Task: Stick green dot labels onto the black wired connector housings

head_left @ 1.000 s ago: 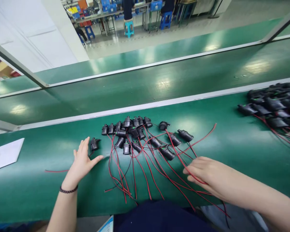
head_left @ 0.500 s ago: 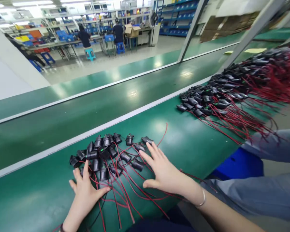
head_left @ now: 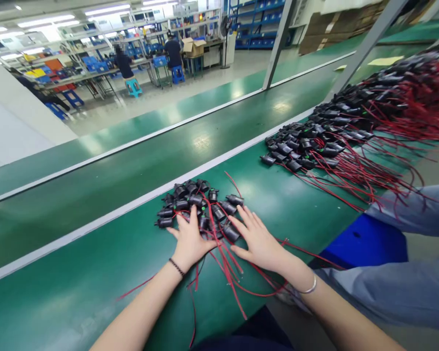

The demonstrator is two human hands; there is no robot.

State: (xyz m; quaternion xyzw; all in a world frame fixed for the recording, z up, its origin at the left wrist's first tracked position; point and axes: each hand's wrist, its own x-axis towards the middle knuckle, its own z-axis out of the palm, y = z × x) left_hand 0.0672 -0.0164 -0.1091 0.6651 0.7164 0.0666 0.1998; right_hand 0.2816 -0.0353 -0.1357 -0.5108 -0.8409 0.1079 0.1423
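A small pile of black cylindrical parts with red and black wires (head_left: 218, 212) lies on the green worktop (head_left: 95, 273). My left hand (head_left: 192, 240) is spread at the pile's near left side, its fingertips against the parts. At the right side my right hand (head_left: 258, 240) has its fingers stretched out, the tips touching or very close to the outer parts. Neither hand grips a part. Red wires (head_left: 225, 263) trail between my hands toward the near edge. Some parts are hidden behind my left fingers.
A much larger heap of the same black wired parts (head_left: 307, 139) runs along the right of the worktop. A white strip (head_left: 131, 208) borders the belt behind. Another person's legs (head_left: 384, 287) and a blue stool (head_left: 369, 243) are at the right. People sit at far benches.
My left hand has moved right, and the small pile is now tighter and farther right. My right hand has shifted slightly right. The camera view has also shifted a little.
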